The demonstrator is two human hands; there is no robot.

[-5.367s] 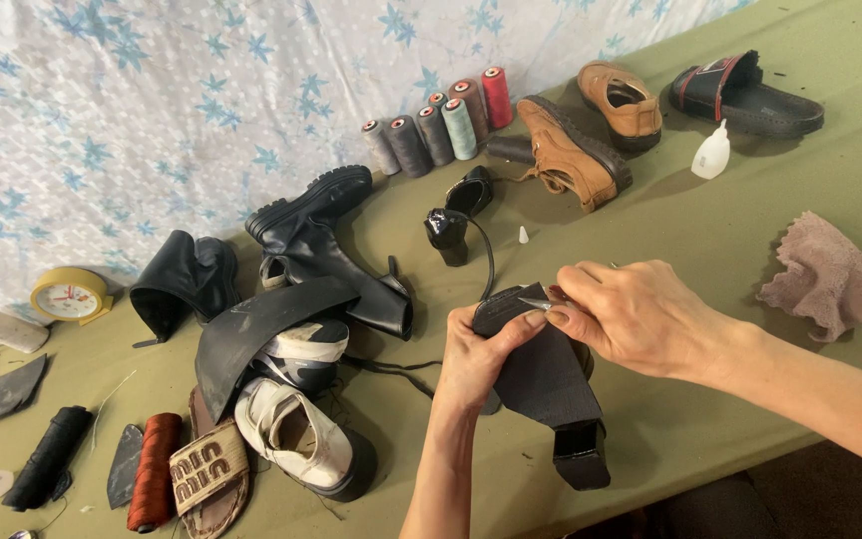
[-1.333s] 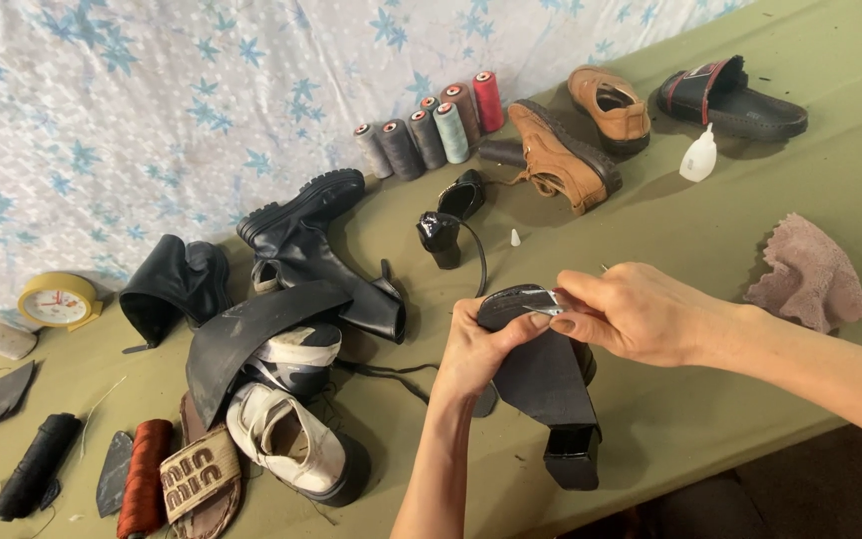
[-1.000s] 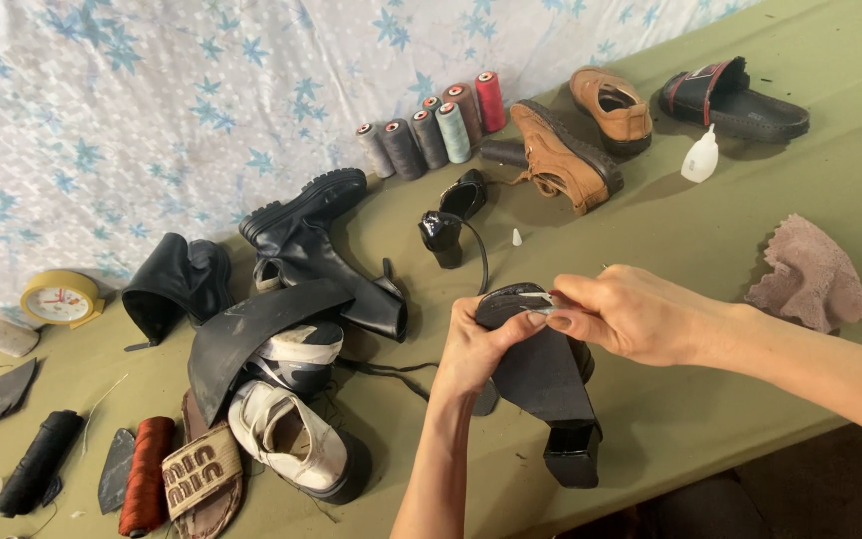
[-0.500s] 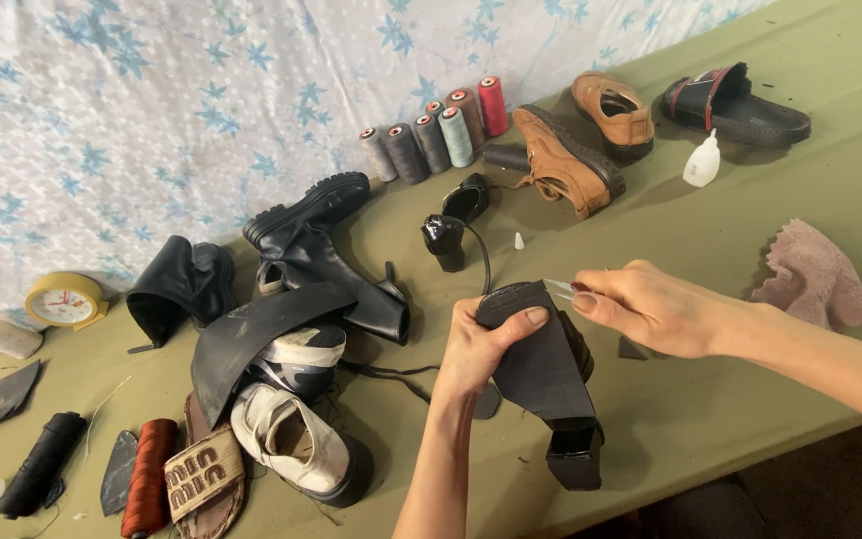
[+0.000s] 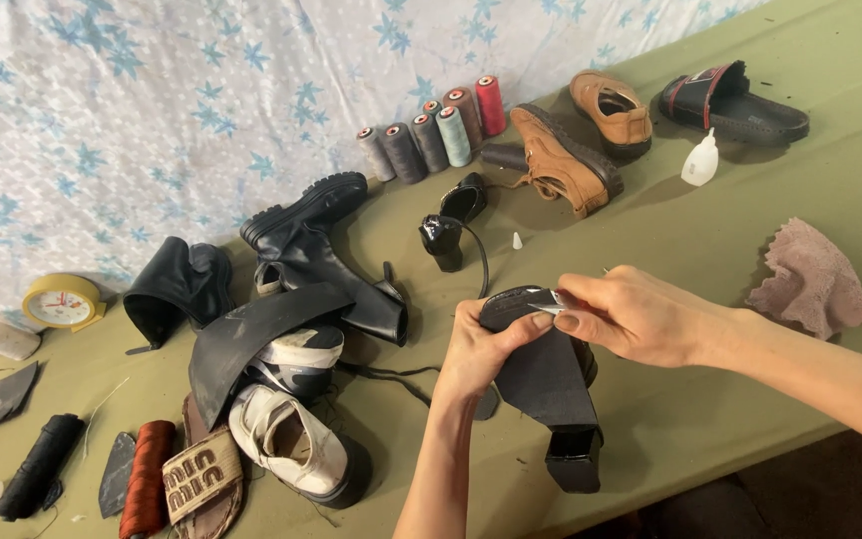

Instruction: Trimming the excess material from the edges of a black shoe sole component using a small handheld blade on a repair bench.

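Fingers of the right hand [image 5: 631,314] are pinched around a small metal blade [image 5: 549,302], whose tip is laid against the toe end of a black heeled shoe [image 5: 543,371]. That shoe is held sole-up by the left hand [image 5: 486,344], which is clasped around its front with the thumb on the sole. The shoe is kept at the near edge of the green table [image 5: 830,170], its block heel pointed toward the viewer. Beyond the shoe, a black pump [image 5: 454,220] is seen, and farther back a row of thread spools [image 5: 433,138]. Left of the shoe, black boots [image 5: 316,255] and a white sneaker [image 5: 291,451] are piled. Right of it, a pink cloth [image 5: 812,279] is crumpled.
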